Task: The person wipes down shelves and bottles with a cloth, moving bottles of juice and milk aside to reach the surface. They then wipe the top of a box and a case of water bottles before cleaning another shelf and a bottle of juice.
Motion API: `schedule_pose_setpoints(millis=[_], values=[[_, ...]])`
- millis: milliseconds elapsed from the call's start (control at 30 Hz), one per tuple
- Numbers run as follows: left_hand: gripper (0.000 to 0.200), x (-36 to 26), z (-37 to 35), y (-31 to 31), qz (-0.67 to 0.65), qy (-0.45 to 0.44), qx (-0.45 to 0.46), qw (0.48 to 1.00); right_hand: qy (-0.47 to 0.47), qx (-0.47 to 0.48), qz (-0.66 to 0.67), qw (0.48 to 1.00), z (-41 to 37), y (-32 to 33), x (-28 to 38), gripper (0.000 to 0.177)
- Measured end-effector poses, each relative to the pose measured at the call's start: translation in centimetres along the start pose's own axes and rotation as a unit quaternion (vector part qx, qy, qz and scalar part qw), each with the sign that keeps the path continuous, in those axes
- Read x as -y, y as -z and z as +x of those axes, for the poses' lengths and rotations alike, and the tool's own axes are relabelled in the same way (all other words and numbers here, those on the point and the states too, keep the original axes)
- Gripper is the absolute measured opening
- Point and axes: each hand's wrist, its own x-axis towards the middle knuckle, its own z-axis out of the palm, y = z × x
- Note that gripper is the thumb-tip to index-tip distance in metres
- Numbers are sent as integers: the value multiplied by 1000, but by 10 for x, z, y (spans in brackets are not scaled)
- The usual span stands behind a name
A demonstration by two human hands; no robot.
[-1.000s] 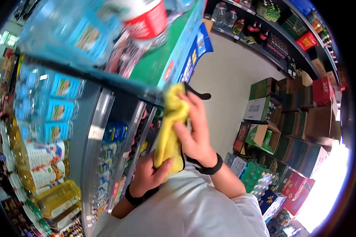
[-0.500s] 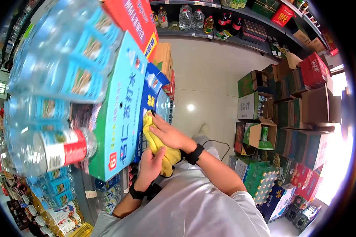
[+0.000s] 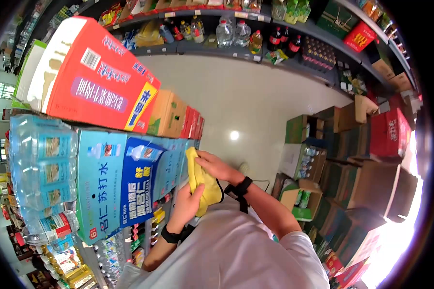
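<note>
Between my two hands is a folded yellow cloth point(image 3: 208, 192), held in front of my chest. My left hand point(image 3: 187, 202) grips its lower left part, the thumb lying over the fabric. Around the cloth's upper right side curls my right hand point(image 3: 217, 166), fingers at its top edge. Both wrists wear black bands. Just left of the hands stand light-blue water cartons point(image 3: 101, 185), one with a dark-blue panel point(image 3: 142, 180). Shrink-wrapped water bottles point(image 3: 48, 164) are beside them, with a single red-labelled bottle point(image 3: 53, 227) lying in front.
A large red carton point(image 3: 101, 82) and a brown box point(image 3: 168, 115) stand beyond the water cartons. Shelves of bottles point(image 3: 234, 33) line the far side. Stacked open cartons point(image 3: 304, 161) are on the right. Pale tiled floor point(image 3: 246, 96) runs between.
My view has shifted back from the water bottles, showing more of the red carton and shelves. The cloth, still in both hands, has come away from the blue carton and is folded more compactly.
</note>
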Motion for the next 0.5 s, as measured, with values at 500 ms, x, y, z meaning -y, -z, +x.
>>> schedule_pose_setpoints(millis=[500], values=[[30, -118, 191, -36, -22, -136, 1, 990, -211, 50, -454, 864, -68, 254, -141, 39]])
